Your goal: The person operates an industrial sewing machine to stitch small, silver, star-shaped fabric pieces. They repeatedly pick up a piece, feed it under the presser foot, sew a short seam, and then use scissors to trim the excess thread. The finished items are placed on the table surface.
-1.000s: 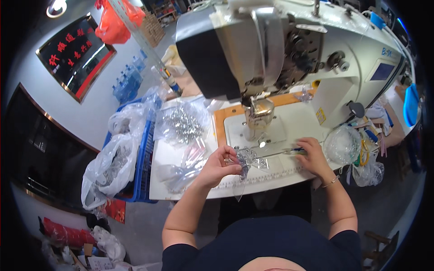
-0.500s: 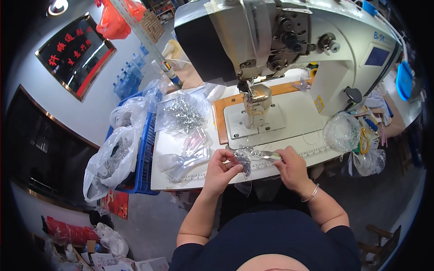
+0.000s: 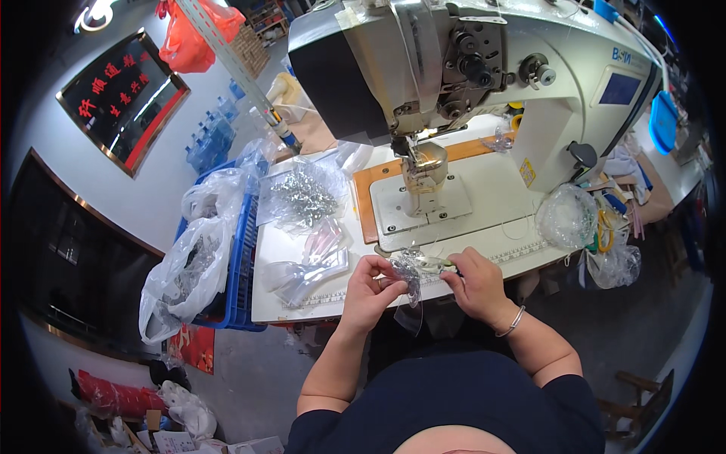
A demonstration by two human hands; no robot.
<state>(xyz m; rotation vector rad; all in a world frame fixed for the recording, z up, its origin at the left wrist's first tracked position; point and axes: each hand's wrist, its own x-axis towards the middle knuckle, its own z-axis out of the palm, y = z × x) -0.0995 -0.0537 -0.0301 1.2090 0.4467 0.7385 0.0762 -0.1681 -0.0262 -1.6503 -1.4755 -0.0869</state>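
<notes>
Both hands work at the near edge of the white tabletop (image 3: 484,250), w/ a small clear plastic piece with silvery trim (image 3: 412,274) pinched between them. Left hand (image 3: 368,291) is closed on its left end, fingers curled; right hand (image 3: 475,284) grips the right end, thumb & fingertips clamped. Piece hangs partly over the tabletop edge, a clear flap drooping below it toward the lap.

Progress, judged: piece sits well short of the needle, nothing is under the presser foot (image 3: 420,189), so stitching of this one looks not yet begun; it seems to be at the lining-up stage.

Left of the hands, a few clear plastic pieces (image 3: 302,272) lie loose on the tabletop – cannot tell if finished or waiting. Farther back, a clear bag of silvery metal bits (image 3: 302,198) looks full, so plenty of stock prob. remains. Beyond the tabletop's left side, a blue plastic crate (image 3: 240,257) holds more clear bags (image 3: 185,265). At the back stands the white industrial sewing machine (image 3: 484,68), its bed bare.
</notes>
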